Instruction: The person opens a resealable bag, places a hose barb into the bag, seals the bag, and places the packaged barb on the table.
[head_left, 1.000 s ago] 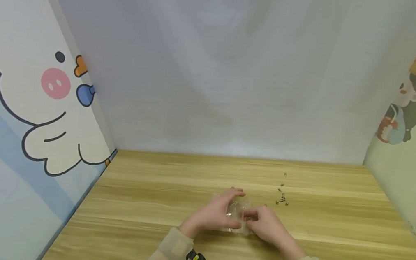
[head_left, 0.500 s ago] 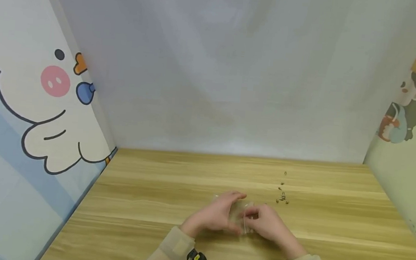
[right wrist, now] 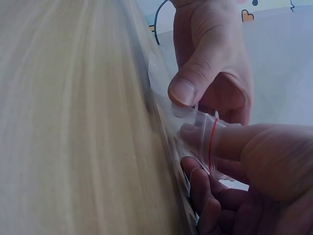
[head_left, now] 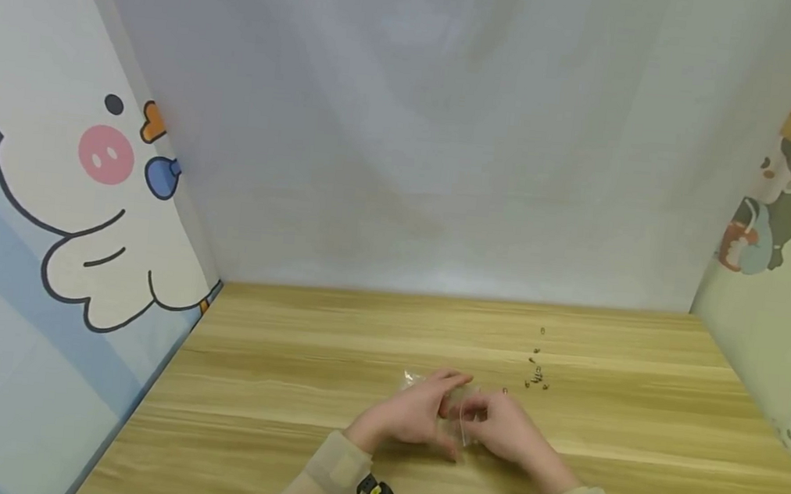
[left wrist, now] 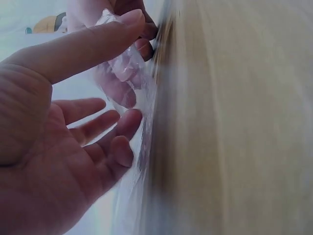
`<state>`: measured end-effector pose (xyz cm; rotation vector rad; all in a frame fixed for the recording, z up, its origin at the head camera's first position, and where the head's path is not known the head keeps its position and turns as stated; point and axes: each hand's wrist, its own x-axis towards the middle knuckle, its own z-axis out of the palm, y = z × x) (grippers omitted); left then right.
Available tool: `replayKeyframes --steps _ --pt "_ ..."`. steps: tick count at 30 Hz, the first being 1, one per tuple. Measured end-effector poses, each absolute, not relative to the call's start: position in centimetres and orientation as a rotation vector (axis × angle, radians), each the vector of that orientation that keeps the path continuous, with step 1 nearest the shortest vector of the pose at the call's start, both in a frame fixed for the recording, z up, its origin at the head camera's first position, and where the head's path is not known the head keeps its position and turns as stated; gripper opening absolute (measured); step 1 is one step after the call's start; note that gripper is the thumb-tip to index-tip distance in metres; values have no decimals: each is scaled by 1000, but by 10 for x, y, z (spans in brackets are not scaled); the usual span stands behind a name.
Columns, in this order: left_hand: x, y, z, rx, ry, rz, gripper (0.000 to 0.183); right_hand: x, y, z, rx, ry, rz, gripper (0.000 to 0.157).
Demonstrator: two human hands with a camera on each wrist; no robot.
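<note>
A small clear zip bag with a red line along its mouth lies on the table between the hands. My right hand pinches the bag at its mouth; in the right wrist view the thumb shows through the plastic, with the red line crossing it and the other fingers below. My left hand curves loosely round the other side, thumb and fingers spread apart, fingertips right at the plastic in the left wrist view. One shiny corner of the bag sticks out behind the left hand in the head view, and the hands cover much of it.
Several tiny metal pieces are scattered on the wooden table beyond the right hand. One more small piece lies close to the right knuckles. A pale curtain hangs behind the table, with cartoon-printed walls at both sides.
The left hand has shifted slightly right and toward the body, covering more of the bag, and the bag's far-left corner now shows. The right hand stays nearly in place, still gripping the bag.
</note>
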<state>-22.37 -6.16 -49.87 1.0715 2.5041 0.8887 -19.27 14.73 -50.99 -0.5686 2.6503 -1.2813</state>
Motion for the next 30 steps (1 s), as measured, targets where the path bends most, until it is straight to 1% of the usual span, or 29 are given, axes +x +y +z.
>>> replayKeyframes --steps 4,8,12,16,22,26,30 --pt "-223 -60 -497 1139 2550 831 106 -193 146 -510 -559 2650 -1266 13" --pt "-223 -59 -496 1132 2573 807 103 -193 146 -508 -565 2643 -1263 11" --pt "-223 -61 -499 1085 2555 854 96 -192 146 -507 -568 2630 -1278 13" --pt "-223 -63 -501 1005 2475 1000 86 -189 146 -506 -515 2616 -1297 19" --pt "-224 -65 -502 913 2411 1092 74 -188 147 -503 -466 2613 -1313 14" --pt "-225 -66 -502 891 2402 1094 72 -188 146 -502 -432 2627 -1334 15" --pt "-226 -65 -503 925 2376 1111 76 -187 143 -502 -399 2647 -1331 16"
